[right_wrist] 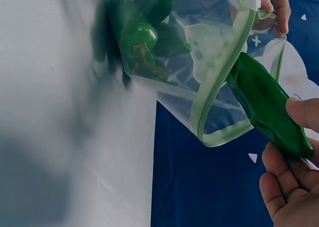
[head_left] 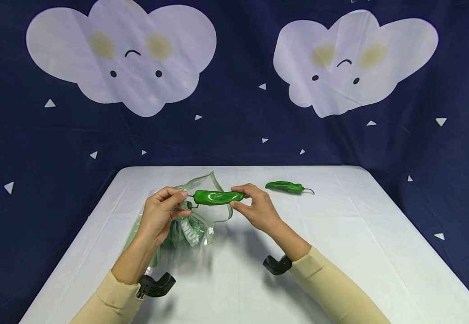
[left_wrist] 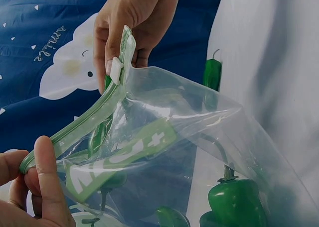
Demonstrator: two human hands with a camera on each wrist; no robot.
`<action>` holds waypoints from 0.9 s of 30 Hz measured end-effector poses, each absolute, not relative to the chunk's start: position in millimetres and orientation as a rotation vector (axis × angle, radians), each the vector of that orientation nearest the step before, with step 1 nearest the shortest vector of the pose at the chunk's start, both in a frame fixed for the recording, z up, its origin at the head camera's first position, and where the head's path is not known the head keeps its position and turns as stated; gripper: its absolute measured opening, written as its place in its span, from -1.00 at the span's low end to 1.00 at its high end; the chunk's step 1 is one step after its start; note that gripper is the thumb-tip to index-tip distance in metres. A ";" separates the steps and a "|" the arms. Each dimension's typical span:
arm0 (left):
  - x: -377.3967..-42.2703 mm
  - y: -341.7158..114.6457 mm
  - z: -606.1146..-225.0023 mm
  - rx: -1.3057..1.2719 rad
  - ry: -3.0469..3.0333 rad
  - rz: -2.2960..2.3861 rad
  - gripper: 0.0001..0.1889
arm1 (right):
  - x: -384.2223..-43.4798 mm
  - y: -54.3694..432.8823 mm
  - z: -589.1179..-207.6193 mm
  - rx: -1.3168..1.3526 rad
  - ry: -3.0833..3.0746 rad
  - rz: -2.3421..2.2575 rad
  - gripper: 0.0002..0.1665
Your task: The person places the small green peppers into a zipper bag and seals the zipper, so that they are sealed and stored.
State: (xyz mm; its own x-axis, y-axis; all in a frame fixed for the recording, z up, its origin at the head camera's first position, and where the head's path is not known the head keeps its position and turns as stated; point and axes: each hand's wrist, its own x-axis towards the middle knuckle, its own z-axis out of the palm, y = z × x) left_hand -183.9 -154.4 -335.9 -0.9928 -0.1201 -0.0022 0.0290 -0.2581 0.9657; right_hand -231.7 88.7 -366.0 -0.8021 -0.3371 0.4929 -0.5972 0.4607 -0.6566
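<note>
My left hand [head_left: 157, 216] pinches the green zip edge of a clear plastic bag [left_wrist: 159, 80], holding its mouth spread. In my right hand [head_left: 260, 211], thumb and fingers pinch a long glossy green chili pepper [head_left: 216, 198] by its tip end. That pepper lies roughly level, its stem pointing toward the left hand. From the right wrist view, its far end reaches into the bag's mouth, just past the green zip rim [right_wrist: 219, 77]. Several green peppers [left_wrist: 237, 202] show through the plastic lower in the bag. A white slider [left_wrist: 116, 70] sits on the zip.
Another green chili pepper [head_left: 284, 186] lies on the white table [head_left: 319, 234] toward the back, right of the right hand. Behind the table hangs a dark blue curtain [head_left: 234, 135] with cloud prints. Black camera mounts [head_left: 276, 264] are worn at both wrists.
</note>
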 end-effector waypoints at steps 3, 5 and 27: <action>-184.0 -154.4 -336.2 0.114 -1.850 -2.420 -0.83 | -232.8 84.6 -365.0 0.809 -2.425 1.258 -0.60; -184.0 -154.5 -336.3 0.115 -1.848 -2.423 -0.84 | -233.6 82.2 -365.0 0.816 -2.429 1.260 -0.60; -186.1 -154.5 -335.8 0.127 -1.847 -2.418 -0.85 | -240.2 59.0 -366.5 0.852 -2.451 1.227 -0.59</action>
State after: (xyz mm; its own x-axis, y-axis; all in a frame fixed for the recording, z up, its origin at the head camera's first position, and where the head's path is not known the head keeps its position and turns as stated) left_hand -186.1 -154.5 -335.8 -0.9920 -0.1261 -0.0080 0.0254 -0.2614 0.9649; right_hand -240.2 59.0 -366.5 -0.7905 -0.3830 0.4780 -0.6122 0.4683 -0.6371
